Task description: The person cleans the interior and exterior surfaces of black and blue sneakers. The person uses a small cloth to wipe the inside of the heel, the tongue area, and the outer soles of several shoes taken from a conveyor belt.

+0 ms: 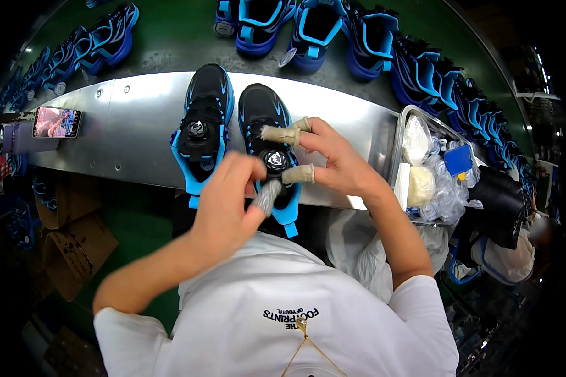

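Note:
Two black-and-blue sneakers lie side by side on the metal bench, toes pointing away from me. On the right sneaker [261,103], a round black dial [275,161] sits on the tongue. My left hand [223,198], a little blurred, is closed at the dial's near left side, its thumb in a grey ribbed cover. From the right, my right hand [336,160] grips the same sneaker; beige covers sheathe its thumb and fingertips, which sit around the dial. The left sneaker [204,94], with a similar dial, stands just beside my left hand, untouched.
A metal tray [399,144] at right holds clear plastic pieces and a blue item [458,161]. Several matching sneakers [314,38] line the green conveyor beyond the bench [132,132]. A phone [56,122] rests at far left; cardboard boxes [75,251] stand below.

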`<act>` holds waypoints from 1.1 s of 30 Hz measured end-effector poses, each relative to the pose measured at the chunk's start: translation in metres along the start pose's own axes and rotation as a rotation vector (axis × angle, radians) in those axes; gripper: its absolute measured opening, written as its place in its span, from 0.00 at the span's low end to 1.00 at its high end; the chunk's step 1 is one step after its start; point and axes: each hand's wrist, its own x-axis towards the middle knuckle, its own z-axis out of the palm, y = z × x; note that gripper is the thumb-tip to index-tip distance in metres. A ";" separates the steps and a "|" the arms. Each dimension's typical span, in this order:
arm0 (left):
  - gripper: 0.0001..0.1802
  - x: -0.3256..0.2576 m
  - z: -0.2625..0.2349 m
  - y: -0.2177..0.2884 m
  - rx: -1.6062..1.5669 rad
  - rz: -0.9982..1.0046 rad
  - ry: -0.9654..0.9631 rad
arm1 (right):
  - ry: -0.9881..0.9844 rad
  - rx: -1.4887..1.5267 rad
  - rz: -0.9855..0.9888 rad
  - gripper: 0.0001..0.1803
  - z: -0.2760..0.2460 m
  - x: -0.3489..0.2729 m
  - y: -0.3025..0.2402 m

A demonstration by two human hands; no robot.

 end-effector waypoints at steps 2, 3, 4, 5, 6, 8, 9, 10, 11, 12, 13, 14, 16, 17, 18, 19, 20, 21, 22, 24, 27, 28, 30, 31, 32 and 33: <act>0.12 -0.025 0.014 -0.018 -0.480 -0.330 -0.170 | 0.008 0.032 0.010 0.24 -0.001 0.002 -0.011; 0.13 -0.024 0.008 -0.008 -0.665 -0.599 -0.282 | -0.018 -0.014 0.013 0.25 -0.001 0.005 -0.012; 0.13 -0.024 0.012 -0.010 -0.670 -0.599 -0.280 | -0.044 -0.060 0.016 0.27 -0.001 0.006 -0.013; 0.12 -0.025 0.017 -0.013 -0.833 -0.624 -0.218 | -0.047 -0.063 0.018 0.27 -0.001 0.007 -0.017; 0.11 -0.024 0.021 -0.015 -0.997 -0.645 -0.154 | -0.041 -0.082 0.046 0.26 -0.001 0.008 -0.021; 0.12 -0.023 0.022 -0.014 -0.999 -0.632 -0.159 | -0.035 -0.105 0.079 0.24 0.002 0.008 -0.024; 0.13 -0.023 0.023 -0.016 -1.075 -0.669 -0.138 | -0.002 -0.170 0.036 0.23 0.006 0.007 -0.024; 0.14 -0.023 0.023 -0.017 -1.150 -0.706 -0.118 | 0.031 -0.234 -0.007 0.22 0.010 0.007 -0.024; 0.14 -0.022 0.024 -0.017 -1.155 -0.708 -0.121 | 0.029 -0.236 -0.001 0.22 0.014 0.007 -0.029; 0.13 -0.022 0.024 -0.015 -1.150 -0.710 -0.115 | 0.070 -0.245 0.035 0.18 0.018 0.006 -0.037; 0.13 -0.022 0.024 -0.014 -1.144 -0.712 -0.109 | 0.111 -0.255 0.069 0.15 0.022 0.006 -0.043; 0.13 -0.021 0.023 -0.016 -1.137 -0.716 -0.107 | 0.107 -0.255 0.076 0.15 0.027 0.005 -0.042; 0.12 -0.023 0.022 -0.017 -1.149 -0.695 -0.101 | 0.191 -0.345 0.092 0.15 0.033 0.005 -0.040; 0.12 -0.023 0.019 -0.015 -1.151 -0.690 -0.100 | 0.190 -0.349 0.090 0.15 0.034 0.005 -0.040; 0.11 -0.022 0.014 -0.015 -1.087 -0.687 -0.182 | 0.196 -0.269 0.121 0.16 0.035 0.006 -0.039; 0.11 -0.020 0.007 -0.015 -1.020 -0.681 -0.261 | 0.201 -0.187 0.149 0.16 0.034 0.008 -0.040; 0.11 -0.018 -0.006 -0.011 -1.017 -0.672 -0.258 | 0.204 -0.192 0.141 0.16 0.028 0.010 -0.040; 0.10 -0.016 -0.022 -0.007 -0.674 -0.380 -0.275 | 0.140 -0.183 0.108 0.17 0.017 0.013 -0.035; 0.10 -0.017 -0.034 -0.007 -0.327 -0.098 -0.279 | 0.071 -0.172 0.073 0.18 0.012 0.019 -0.036; 0.13 0.003 -0.057 -0.012 0.043 0.144 0.200 | 0.162 -0.261 0.139 0.20 0.003 0.034 -0.047; 0.15 0.029 -0.063 -0.041 0.250 0.083 0.343 | 0.175 -0.304 0.031 0.20 0.002 0.078 -0.041; 0.15 0.037 -0.065 -0.053 0.222 0.044 0.255 | 0.162 -0.278 0.002 0.22 0.005 0.095 -0.028; 0.13 0.041 -0.069 -0.056 0.008 0.123 0.050 | 0.192 -0.322 -0.132 0.25 0.019 0.118 -0.014; 0.13 0.044 -0.074 -0.064 -0.010 0.237 -0.022 | 0.182 -0.332 -0.140 0.26 0.024 0.130 -0.014; 0.14 0.046 -0.075 -0.071 -0.030 0.352 -0.103 | 0.181 -0.358 -0.176 0.27 0.027 0.142 -0.008; 0.15 0.047 -0.073 -0.074 0.072 0.358 -0.030 | 0.176 -0.407 -0.167 0.28 0.032 0.154 0.000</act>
